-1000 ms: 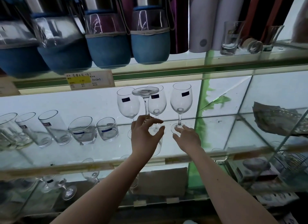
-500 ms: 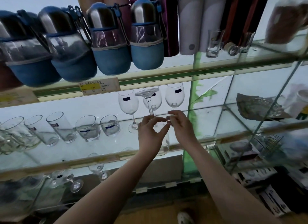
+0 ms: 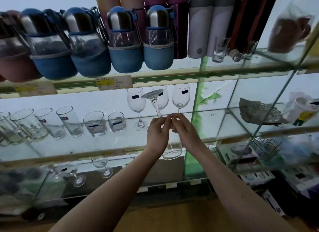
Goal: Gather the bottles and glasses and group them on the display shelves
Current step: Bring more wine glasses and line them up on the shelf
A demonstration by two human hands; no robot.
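Right of the straight-sided tumblers, our left hand and right hand pinched the slim stem of an inverted wine glass, its bowl hanging at the glass shelf's front edge, round foot before three upright stemmed glasses.

Inverted wine glass bowl behind left hand, right hand; price label unreadable; leftmost bottle cropped.

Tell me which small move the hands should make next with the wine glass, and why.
Probably turn the held wine glass upright: its foot points up and its bowl hangs below the left hand and right hand, which pinch the stem. The three wine glasses on the shelf all stand foot down.
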